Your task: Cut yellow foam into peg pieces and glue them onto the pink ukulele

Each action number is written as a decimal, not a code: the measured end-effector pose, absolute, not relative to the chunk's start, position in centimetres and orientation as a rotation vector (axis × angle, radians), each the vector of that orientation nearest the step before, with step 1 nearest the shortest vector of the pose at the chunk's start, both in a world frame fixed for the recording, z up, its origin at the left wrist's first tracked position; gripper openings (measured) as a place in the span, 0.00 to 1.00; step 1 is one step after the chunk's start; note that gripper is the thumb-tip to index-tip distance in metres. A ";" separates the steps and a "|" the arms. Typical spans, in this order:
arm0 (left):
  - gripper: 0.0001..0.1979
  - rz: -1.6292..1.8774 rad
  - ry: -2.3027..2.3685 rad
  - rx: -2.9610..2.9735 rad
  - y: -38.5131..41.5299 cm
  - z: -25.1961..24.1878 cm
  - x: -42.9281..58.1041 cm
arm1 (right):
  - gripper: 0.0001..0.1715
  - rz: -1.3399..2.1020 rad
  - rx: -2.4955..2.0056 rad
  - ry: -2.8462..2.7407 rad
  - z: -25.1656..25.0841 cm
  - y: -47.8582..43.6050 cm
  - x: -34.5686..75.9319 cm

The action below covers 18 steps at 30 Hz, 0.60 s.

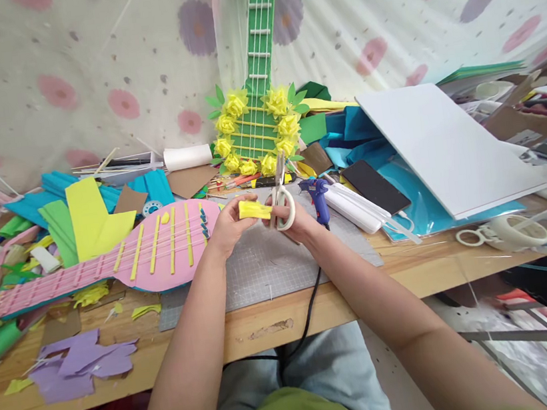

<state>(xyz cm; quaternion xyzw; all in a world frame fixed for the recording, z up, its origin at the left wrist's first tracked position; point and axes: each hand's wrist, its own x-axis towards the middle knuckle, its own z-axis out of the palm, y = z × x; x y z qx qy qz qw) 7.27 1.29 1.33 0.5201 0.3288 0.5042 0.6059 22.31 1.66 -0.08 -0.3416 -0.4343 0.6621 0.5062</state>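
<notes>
Between my two hands is a small folded strip of yellow crepe paper (pixel 254 209). My left hand (pixel 230 225) pinches its left end. My right hand (pixel 296 221) has white-handled scissors (pixel 283 205) in it, blades pointing up and away, and its fingers also touch the strip's right end. Both hands are above a grey cutting mat (pixel 257 274). Left of them lies a pink paper instrument (pixel 158 247) with yellow strips and strings. Behind them leans a green instrument (pixel 256 116) ringed with yellow paper flowers (pixel 277 100).
A blue glue gun (pixel 320 200) stands right of my hands, beside a white power strip (pixel 354 206) and a dark phone (pixel 376 188). White board (pixel 447 148) rests on blue paper at the right. Purple scraps (pixel 83 364) lie front left. A black cable (pixel 313 297) hangs over the table edge.
</notes>
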 end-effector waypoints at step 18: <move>0.07 1.254 0.778 0.530 0.6 0.5 10.3 | 0.12 0.626 -1.192 -1.430 -0.4 0.2 21.1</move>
